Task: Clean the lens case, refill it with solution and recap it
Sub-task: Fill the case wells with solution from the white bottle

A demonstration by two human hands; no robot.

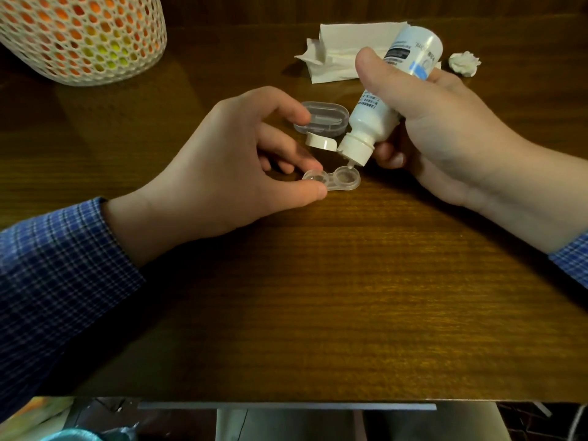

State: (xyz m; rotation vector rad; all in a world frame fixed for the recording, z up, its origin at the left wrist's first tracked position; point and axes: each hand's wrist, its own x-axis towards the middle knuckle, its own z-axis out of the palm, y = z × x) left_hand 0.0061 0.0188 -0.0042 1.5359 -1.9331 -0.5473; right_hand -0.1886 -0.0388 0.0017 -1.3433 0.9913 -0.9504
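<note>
A clear two-well lens case [342,180] lies uncapped on the wooden table [318,297]. My left hand [229,173] pinches its left well between thumb and fingers. My right hand [436,132] grips a white solution bottle [378,116], tipped nozzle-down, its flip cap [319,142] hanging open. The nozzle tip sits just over the far rim of the right well. A clear oval plastic lid or container [321,117] lies behind the case.
A white mesh basket [82,36] with orange and yellow contents stands at the far left. An unfolded white tissue [343,46] lies at the back, and a crumpled tissue ball [464,63] sits right of the bottle. The table's front edge runs along the bottom.
</note>
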